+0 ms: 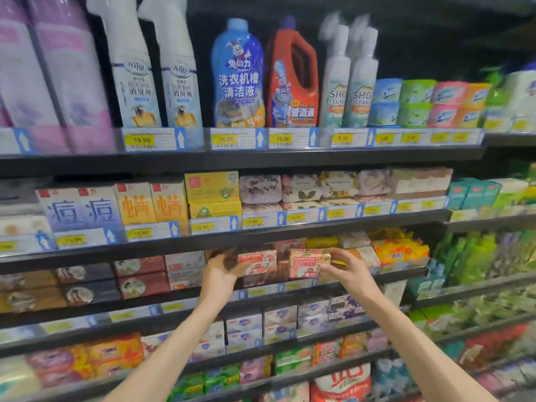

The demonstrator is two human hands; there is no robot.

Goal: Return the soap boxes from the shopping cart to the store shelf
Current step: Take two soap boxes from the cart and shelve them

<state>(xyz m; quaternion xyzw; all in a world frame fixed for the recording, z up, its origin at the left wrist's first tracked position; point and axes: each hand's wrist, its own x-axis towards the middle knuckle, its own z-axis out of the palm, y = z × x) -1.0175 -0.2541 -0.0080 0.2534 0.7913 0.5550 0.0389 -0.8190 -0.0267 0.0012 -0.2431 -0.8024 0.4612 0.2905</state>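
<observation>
Two bare arms reach toward third store shelf (pixel 362 281). Left hand (pixel 222 271) grips pink soap box (pixel 256 264); right hand (pixel 346 271) pinches second pink soap box (pixel 309 264) between thumb and fingers (both boxes upright, side by side at shelf front, labels blurred).

Soap boxes (pixel 309 266) look like printed card, pink, slightly glossy. Shelf (pixel 261 159) edges dark, matt, metal-looking, with clear shiny plastic price strips (pixel 237 139). Bottles (pixel 238 76) above are glossy plastic; wrapped soaps (pixel 400 252) on the right are in shiny film, packs (pixel 139 285) on the left look matt.
</observation>
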